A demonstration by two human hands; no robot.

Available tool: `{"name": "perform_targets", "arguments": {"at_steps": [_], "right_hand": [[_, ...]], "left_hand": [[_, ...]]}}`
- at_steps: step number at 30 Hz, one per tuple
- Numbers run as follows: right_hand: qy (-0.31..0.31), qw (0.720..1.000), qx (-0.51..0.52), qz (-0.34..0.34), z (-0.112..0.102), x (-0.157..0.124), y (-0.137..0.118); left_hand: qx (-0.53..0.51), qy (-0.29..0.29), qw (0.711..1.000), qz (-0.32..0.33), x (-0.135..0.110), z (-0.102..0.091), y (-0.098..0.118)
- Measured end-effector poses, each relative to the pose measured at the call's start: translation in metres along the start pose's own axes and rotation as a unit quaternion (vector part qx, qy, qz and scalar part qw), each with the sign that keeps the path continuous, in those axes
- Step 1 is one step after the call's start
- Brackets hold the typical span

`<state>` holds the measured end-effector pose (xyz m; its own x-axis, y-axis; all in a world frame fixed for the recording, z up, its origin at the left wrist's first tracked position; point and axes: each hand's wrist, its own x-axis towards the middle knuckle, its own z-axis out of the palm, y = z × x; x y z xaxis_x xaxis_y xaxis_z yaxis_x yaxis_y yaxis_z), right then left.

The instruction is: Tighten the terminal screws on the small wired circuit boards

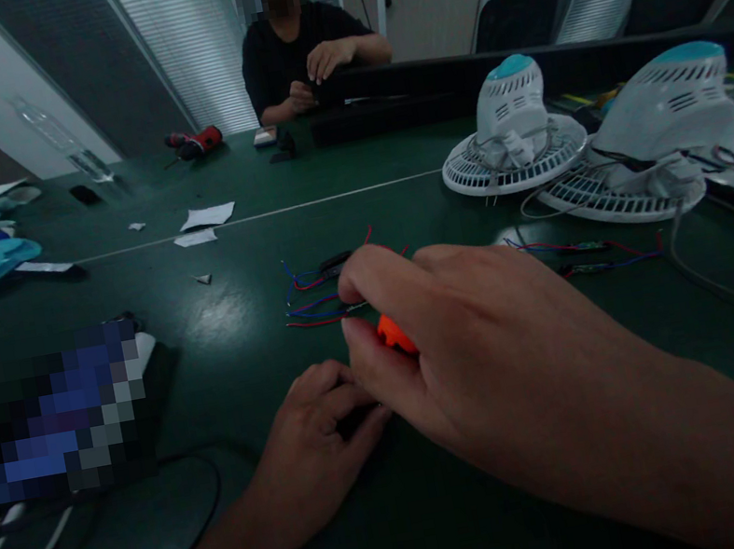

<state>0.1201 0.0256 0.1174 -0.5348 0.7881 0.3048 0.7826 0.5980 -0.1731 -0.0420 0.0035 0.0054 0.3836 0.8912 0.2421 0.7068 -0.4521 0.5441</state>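
Note:
My right hand (486, 348), raised in front of the camera, has its fingers curled round a bright orange object (396, 334) with dark notches. Most of that object is hidden, so its kind cannot be told. My left hand (325, 438) rests low on the green table, thumb and fingers brought together. Its fingertips are partly behind my right hand, and whatever they hold does not show. Just beyond my hands lie red and blue wires (315, 304) with small dark parts. More wires with small green circuit boards (582, 247) lie to the right.
Two white fan-like housings (516, 155) with grilles stand at the right, a cable trailing. A blurred device (65, 413) and cables are on the left. Paper scraps (207, 216), a red-black tool (198, 142) and a clear bottle (63, 139) lie farther back. A person (313, 47) sits opposite.

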Motion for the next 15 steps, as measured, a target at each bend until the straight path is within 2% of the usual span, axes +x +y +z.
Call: {"name": "perform_targets", "arguments": {"at_steps": [5,15], "right_hand": [[0.028,0.999,0.025,-0.015,0.0005,-0.0031,0.002],[0.005,1.0,0.023,-0.018,-0.0001,-0.0011,0.0037]], "left_hand": [[0.018,-0.006,1.0,0.007,0.0004,-0.0002,-0.0013],[-0.013,0.033,0.999,0.016,-0.0003,0.0055,-0.0042]]}}
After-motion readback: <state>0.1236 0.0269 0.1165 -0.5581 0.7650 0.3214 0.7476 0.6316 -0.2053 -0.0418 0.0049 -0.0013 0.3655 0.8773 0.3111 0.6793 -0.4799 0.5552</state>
